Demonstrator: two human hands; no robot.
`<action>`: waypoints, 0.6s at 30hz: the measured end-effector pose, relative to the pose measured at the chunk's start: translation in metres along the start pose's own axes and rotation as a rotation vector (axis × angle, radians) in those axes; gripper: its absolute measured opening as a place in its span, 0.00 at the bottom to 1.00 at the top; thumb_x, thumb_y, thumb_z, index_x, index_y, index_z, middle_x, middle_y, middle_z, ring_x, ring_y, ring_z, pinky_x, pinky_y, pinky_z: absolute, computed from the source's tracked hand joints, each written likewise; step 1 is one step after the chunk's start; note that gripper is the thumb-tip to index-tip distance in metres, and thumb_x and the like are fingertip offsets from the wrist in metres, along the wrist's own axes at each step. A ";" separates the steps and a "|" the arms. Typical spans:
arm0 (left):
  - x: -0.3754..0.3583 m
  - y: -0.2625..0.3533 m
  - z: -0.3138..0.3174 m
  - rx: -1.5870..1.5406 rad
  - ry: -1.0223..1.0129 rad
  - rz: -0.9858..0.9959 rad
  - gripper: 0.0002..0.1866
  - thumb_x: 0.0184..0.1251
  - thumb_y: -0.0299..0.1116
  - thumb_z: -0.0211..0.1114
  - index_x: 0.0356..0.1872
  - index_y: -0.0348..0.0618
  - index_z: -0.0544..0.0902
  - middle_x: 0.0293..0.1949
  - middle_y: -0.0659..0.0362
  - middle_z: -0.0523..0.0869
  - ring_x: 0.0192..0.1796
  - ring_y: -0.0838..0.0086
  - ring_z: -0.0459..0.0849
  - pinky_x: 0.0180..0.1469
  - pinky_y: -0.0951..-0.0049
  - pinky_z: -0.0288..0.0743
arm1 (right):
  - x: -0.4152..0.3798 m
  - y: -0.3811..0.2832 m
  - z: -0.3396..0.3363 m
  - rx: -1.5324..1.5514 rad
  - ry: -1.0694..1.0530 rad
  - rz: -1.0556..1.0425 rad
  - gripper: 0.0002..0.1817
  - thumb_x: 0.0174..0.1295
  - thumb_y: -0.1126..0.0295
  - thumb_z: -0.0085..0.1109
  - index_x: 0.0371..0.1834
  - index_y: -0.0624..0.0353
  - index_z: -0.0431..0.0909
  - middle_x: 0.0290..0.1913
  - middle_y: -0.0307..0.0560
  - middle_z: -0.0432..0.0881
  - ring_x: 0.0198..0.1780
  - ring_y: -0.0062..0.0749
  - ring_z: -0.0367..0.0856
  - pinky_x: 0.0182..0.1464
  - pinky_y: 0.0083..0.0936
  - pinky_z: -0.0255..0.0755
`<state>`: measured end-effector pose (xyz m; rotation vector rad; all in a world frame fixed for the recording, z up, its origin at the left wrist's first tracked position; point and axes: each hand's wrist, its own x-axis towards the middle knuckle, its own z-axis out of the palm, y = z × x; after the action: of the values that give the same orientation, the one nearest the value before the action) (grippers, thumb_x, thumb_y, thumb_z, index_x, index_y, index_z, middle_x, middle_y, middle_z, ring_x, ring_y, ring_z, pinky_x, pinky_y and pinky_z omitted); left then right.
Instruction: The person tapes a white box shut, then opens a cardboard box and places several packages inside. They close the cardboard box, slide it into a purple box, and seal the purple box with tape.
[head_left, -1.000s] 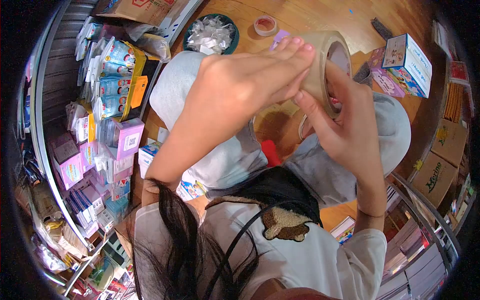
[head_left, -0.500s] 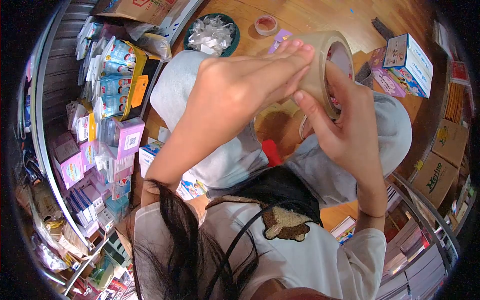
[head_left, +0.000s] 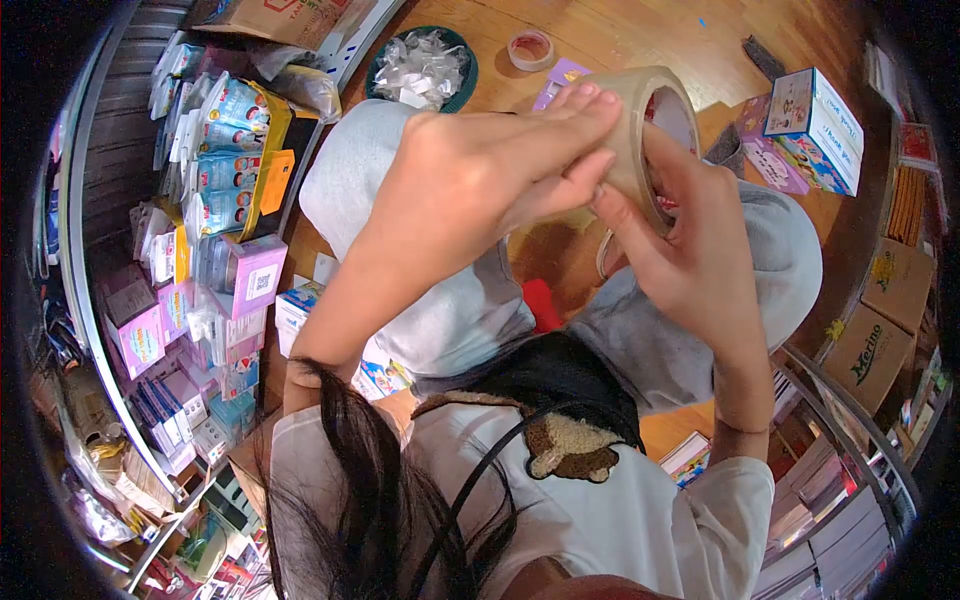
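Observation:
A wide roll of clear brownish tape (head_left: 627,125) is held up above my knees. My right hand (head_left: 690,225) grips it from the right, fingers inside the core and thumb at its lower outer edge. From the left, my left hand (head_left: 500,165) lies against the outer face, fingertips pressed together on the tape and thumb beneath them. Part of the left hand's grip is hidden behind its own back. Below the hands, another ring-shaped roll (head_left: 607,256) shows partly between my legs.
A green basket of crumpled clear plastic (head_left: 462,92) and a small tape roll (head_left: 531,50) lie on the wooden floor ahead. Boxes (head_left: 815,130) stand at the right. Shelves with packets (head_left: 232,165) line the left; cartons (head_left: 868,357) are at the far right.
The tape roll has shifted slightly left and tilted a little. My left thumb stands slightly farther from its fingers; both hands stay on the roll.

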<state>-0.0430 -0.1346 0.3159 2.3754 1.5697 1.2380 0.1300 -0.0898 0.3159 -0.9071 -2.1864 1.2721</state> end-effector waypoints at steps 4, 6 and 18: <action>-0.003 -0.004 0.003 0.094 0.024 0.073 0.14 0.48 0.24 0.70 0.40 0.39 0.85 0.36 0.54 0.86 0.27 0.72 0.86 0.28 0.81 0.75 | 0.000 -0.001 0.002 -0.065 -0.009 0.024 0.11 0.58 0.75 0.55 0.42 0.70 0.72 0.23 0.46 0.79 0.18 0.25 0.79 0.20 0.19 0.67; -0.001 -0.002 0.003 0.084 0.021 0.059 0.13 0.49 0.24 0.70 0.39 0.39 0.85 0.35 0.55 0.87 0.26 0.72 0.85 0.27 0.80 0.75 | -0.001 0.000 0.002 -0.066 -0.006 0.035 0.11 0.58 0.75 0.55 0.42 0.69 0.72 0.23 0.46 0.79 0.18 0.25 0.79 0.20 0.18 0.67; 0.003 -0.002 -0.005 -0.163 -0.084 -0.194 0.11 0.51 0.22 0.68 0.38 0.36 0.85 0.36 0.54 0.87 0.37 0.72 0.87 0.38 0.80 0.78 | 0.003 -0.004 0.000 0.073 0.064 0.060 0.11 0.53 0.70 0.58 0.32 0.66 0.70 0.21 0.59 0.75 0.26 0.57 0.75 0.27 0.40 0.67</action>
<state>-0.0472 -0.1335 0.3201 2.0932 1.5654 1.1627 0.1268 -0.0891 0.3191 -0.9772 -2.0645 1.3230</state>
